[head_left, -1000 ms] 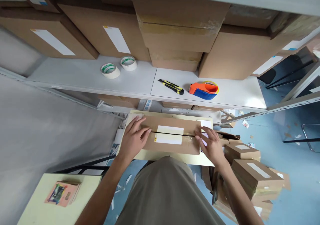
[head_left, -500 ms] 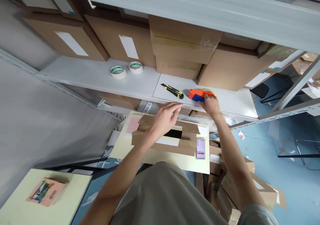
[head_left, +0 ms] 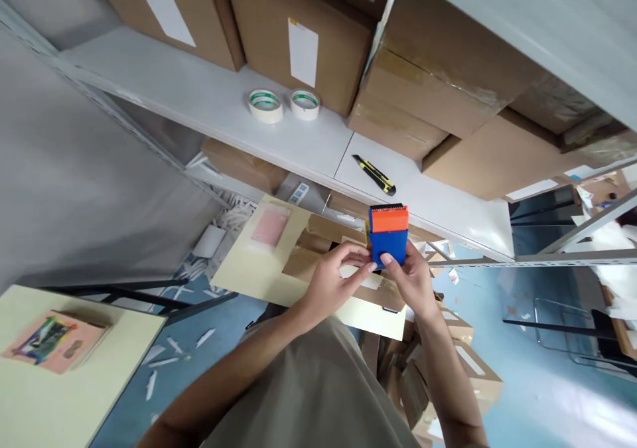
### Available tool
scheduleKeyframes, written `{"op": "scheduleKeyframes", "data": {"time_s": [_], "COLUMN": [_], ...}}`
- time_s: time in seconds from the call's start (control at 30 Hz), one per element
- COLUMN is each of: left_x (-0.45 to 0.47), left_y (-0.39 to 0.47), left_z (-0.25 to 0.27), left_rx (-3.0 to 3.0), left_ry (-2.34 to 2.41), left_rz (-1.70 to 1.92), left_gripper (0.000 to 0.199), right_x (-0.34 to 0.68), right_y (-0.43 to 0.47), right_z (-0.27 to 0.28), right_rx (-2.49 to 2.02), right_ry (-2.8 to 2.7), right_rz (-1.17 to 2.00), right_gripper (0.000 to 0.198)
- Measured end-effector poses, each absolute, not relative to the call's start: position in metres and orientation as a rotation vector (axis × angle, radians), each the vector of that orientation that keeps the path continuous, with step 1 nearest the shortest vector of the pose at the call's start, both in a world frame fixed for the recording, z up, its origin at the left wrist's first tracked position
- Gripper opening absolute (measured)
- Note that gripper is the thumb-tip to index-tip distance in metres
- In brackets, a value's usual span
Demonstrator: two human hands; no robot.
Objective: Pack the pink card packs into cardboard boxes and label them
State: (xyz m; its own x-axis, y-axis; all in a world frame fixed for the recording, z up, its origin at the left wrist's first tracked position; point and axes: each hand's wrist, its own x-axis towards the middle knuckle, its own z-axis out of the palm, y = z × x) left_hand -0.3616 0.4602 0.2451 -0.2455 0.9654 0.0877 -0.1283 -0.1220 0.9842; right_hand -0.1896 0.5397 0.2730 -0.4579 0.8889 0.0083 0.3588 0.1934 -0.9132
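Observation:
My right hand [head_left: 417, 282] grips an orange and blue tape dispenser [head_left: 389, 245], its thumb across the blue side. The toothed black edge points up toward the shelf, and a sliver of yellow shows at the left. My left hand [head_left: 334, 281] has curled fingers and thumb at the dispenser's lower left edge, closed on it as far as I can see. Below both hands a flattened cardboard box [head_left: 311, 247] lies on a pale yellow board [head_left: 249, 272]. The fingers hide part of the cardboard.
On the grey shelf [head_left: 199, 113] lie a yellow and black utility knife [head_left: 374, 174] and two tape rolls [head_left: 265, 105] [head_left: 304, 104]. Cardboard boxes [head_left: 303, 43] line its back. A pink book [head_left: 54, 342] rests on a side table at left. More cartons [head_left: 472, 368] crowd the floor at right.
My right hand has lifted the tape dispenser off the shelf and brought it in over the board, turning it upright. My left hand has come to meet it. The view has shifted.

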Motion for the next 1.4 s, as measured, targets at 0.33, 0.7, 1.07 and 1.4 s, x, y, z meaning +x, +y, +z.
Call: {"op": "scheduleKeyframes", "data": {"time_s": [0.33, 0.7, 1.07, 1.4], "left_x": [-0.471, -0.572, -0.546, -0.543], "left_y": [0.418, 0.439, 0.423, 0.417], "left_z": [0.241, 0.233, 0.187, 0.154], "left_rx": [1.025, 0.951, 0.549, 0.349], "left_ry": [1.229, 1.01, 1.068, 1.191], "left_rz": [1.518, 1.345, 1.355, 1.457], "left_gripper": [0.033, 0.038, 0.052, 0.052], "right_x": [-0.258, -0.305, -0.347, -0.353], "right_y": [0.506, 0.492, 0.507, 0.535], "right_z": [0.287, 0.328, 0.367, 0.436], "right_rx": [-1.228, -1.288, -1.647, -1.95], "right_ry": [-2.243, -2.685, -2.893, -3.052], "right_rz": [1.11, 1.155, 1.177, 1.225], "right_gripper": [0.039, 0.037, 0.048, 0.051]}}
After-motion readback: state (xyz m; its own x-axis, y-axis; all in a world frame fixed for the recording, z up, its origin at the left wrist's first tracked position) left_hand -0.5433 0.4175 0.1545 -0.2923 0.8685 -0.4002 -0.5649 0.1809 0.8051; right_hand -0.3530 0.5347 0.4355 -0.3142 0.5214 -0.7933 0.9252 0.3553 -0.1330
